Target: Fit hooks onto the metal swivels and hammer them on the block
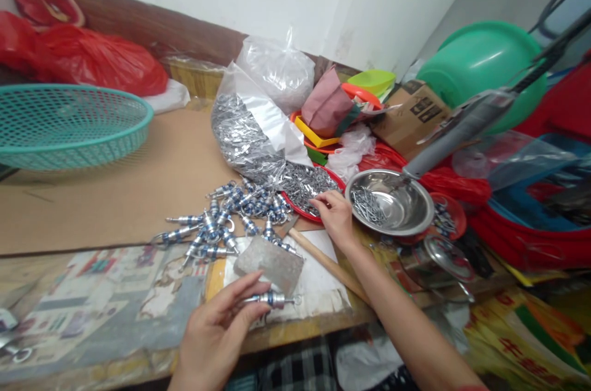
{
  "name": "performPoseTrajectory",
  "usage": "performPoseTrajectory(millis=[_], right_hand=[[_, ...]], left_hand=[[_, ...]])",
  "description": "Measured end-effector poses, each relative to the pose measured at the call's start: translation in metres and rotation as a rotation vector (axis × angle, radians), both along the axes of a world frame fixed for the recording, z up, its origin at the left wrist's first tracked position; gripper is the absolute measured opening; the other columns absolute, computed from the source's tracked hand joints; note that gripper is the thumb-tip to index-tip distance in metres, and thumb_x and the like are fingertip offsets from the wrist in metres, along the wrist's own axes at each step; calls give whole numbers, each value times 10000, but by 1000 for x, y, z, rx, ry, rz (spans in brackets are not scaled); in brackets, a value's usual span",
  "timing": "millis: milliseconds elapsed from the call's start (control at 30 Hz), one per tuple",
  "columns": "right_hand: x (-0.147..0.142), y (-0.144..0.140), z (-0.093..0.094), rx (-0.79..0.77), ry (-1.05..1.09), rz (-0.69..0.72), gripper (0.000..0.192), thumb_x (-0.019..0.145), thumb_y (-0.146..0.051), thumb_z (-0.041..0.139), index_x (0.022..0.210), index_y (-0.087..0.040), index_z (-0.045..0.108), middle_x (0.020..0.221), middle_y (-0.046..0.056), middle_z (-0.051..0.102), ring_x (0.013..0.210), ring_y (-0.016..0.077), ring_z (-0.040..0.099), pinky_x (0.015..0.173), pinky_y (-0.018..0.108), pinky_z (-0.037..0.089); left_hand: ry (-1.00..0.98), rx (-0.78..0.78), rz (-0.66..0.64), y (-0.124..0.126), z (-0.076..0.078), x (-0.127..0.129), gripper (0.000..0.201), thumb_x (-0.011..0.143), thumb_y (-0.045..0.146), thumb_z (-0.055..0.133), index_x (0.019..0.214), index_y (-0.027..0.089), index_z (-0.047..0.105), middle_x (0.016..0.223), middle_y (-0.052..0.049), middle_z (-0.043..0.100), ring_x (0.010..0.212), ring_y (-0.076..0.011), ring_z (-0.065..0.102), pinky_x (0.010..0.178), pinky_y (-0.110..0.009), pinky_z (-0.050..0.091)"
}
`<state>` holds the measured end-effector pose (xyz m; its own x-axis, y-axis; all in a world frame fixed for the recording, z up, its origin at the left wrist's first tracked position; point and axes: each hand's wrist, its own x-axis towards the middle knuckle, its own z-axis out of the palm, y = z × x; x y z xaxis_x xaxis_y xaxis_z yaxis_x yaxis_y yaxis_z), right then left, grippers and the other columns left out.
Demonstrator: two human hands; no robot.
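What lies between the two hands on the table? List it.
In the head view, a grey block and a wooden handle lie between the left hand and right hand.

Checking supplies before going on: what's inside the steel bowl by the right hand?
The steel bowl holds a small heap of thin metal pins on its left side; the rest of its floor is bare and shiny. Its near wall hides nothing much.
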<state>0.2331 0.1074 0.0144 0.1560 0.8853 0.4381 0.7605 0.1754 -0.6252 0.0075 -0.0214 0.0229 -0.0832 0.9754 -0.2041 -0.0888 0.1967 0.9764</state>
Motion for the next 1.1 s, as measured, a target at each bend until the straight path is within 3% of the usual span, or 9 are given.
performPoseTrajectory(millis=[167,233,300,367,600,767,1100], right_hand=[[-49,-56,19,-68,175,209,99,772,-226,557,738,-156,617,655,13,649,587,123,604,552,224,487],[-65,-82,27,-67,255,414,58,751,-162,578,762,-163,635,701,23,660,642,126,616,595,230,502],[-74,-100,31,-32,281,581,138,762,-115,562,843,-176,657,760,39,670,704,134,621,649,249,509],[-77,-109,32,-24,279,644,205,792,-100,528,916,-189,665,795,50,666,732,137,619,655,257,511],[-78,-115,32,-110,319,602,152,794,-98,539,799,-171,673,742,41,653,710,132,615,650,233,499],[-82,-122,33,-115,334,553,152,800,-104,521,777,-175,654,729,38,648,696,134,609,641,246,500],[-79,-125,30,-11,383,602,167,768,-43,521,746,-186,604,694,22,646,714,146,609,689,296,496]], left_hand=[[36,28,18,-3,0,0,375,632,263,688,1005,237,665,815,-13,755,758,-215,698,723,-290,563],[62,33,15,-2,0,-2,401,630,265,690,1030,252,658,813,-4,756,749,-215,700,728,-291,562],[81,35,15,-1,0,-3,420,626,275,692,1045,258,656,813,-1,756,745,-220,701,742,-304,560],[125,62,12,0,0,-6,403,622,282,692,1024,265,671,813,-2,756,746,-228,702,756,-319,556],[308,272,-45,1,3,-10,202,612,222,690,781,320,742,796,-3,754,698,-241,704,717,-327,561],[278,259,-24,-1,8,-10,195,612,225,686,774,319,742,786,-7,755,691,-242,703,700,-325,562],[296,292,-75,-3,7,-12,234,603,221,694,790,357,728,768,22,748,650,-215,708,652,-273,569]])
